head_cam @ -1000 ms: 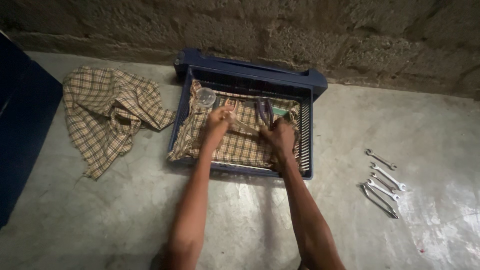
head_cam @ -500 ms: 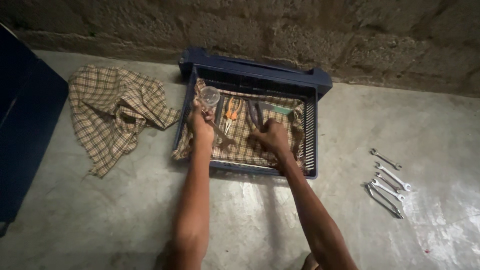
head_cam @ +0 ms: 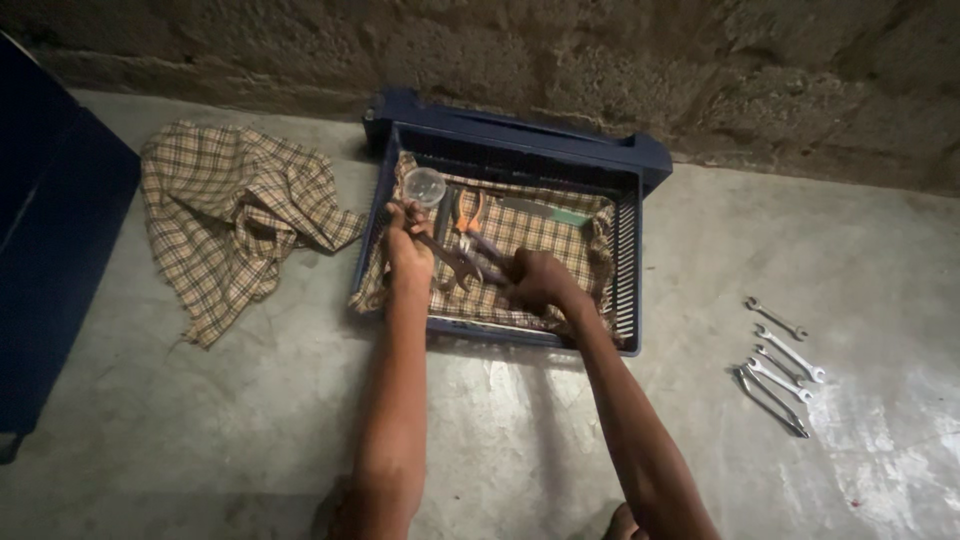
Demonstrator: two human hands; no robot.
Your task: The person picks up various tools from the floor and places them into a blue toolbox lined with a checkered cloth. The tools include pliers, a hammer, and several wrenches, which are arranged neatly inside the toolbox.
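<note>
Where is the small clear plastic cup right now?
In the head view, the clear cup sits in the far-left corner of the blue crate, on the plaid cloth lining, just beyond the left hand and left of the orange-handled pliers.

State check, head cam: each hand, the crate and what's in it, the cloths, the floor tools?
left hand: gripping dark wrench
right hand: closed on dark-handled tool
crate: upright, cloth-lined
clear cup: upright in crate
orange pliers: lying in crate
loose checked cloth: crumpled on floor
spanners: laid out on floor
</note>
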